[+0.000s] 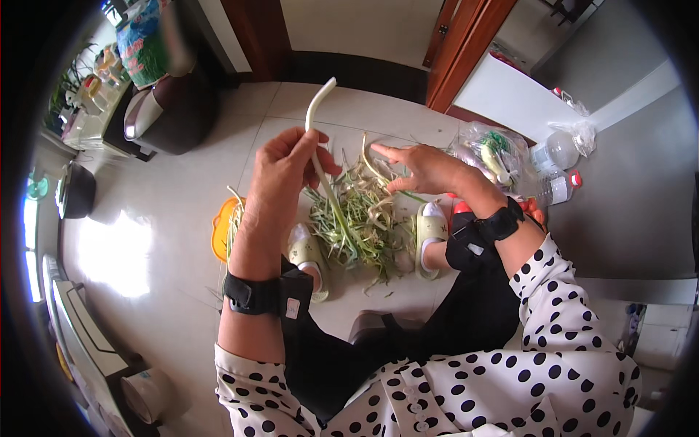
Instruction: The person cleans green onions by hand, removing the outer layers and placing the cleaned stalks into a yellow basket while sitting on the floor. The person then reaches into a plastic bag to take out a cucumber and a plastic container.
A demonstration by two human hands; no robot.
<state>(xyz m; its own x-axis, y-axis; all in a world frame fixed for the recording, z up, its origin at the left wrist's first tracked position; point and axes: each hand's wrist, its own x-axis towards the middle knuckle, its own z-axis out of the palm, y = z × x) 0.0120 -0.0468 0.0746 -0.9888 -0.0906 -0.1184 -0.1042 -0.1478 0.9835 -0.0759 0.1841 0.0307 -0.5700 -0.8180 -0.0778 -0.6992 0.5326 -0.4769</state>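
Note:
Raised before me, my left hand (286, 164) pinches a scallion (326, 183) between thumb and fingers. Its bent white end points up and away; its green leaves hang down over the heap. My right hand (423, 166) is held over the right side with fingers spread and nothing clearly gripped. A second scallion (369, 159) with a curved pale end lies close to its fingertips, partly hidden by the thumb. Between my feet, a heap of scallion trimmings (357, 218), green leaves and dry skins, is spread on the tiled floor.
An orange plastic basin (220, 229) with scallions by it is partly behind my left forearm. On the right are a clear plastic bag of vegetables (494, 153) and large plastic bottles (556, 185). My slippered feet (431, 235) flank the heap. A dark armchair (175, 109) stands back left.

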